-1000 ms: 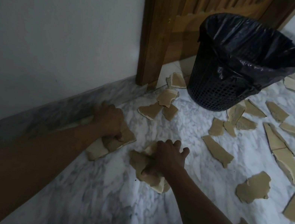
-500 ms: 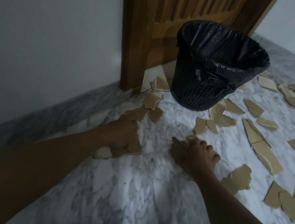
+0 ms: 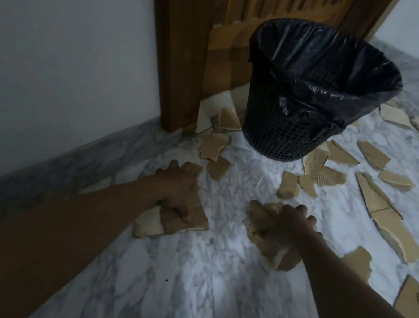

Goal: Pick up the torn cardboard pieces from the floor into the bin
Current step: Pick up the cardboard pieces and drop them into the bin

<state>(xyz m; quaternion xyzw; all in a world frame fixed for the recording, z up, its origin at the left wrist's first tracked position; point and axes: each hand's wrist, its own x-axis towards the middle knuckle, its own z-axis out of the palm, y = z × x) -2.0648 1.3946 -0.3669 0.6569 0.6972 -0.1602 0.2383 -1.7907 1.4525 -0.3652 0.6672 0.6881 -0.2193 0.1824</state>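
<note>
A black mesh bin (image 3: 277,131) lined with a black bag stands by the wooden door. Torn brown cardboard pieces lie scattered on the marble floor around it. My left hand (image 3: 177,189) grips a stack of cardboard pieces (image 3: 186,222) low over the floor near the wall. My right hand (image 3: 286,225) grips another bunch of cardboard pieces (image 3: 271,248), thumb curled round them, to the right of the left hand. Both bunches are short of the bin.
A wooden door (image 3: 224,35) and its frame rise behind the bin. A white wall (image 3: 56,33) with a marble skirting runs along the left. Loose cardboard scraps (image 3: 386,226) cover the floor to the right and between my hands and the bin.
Both hands have carried their cardboard bunches forward over the floor towards the bin. The view has moved closer to the bin.
</note>
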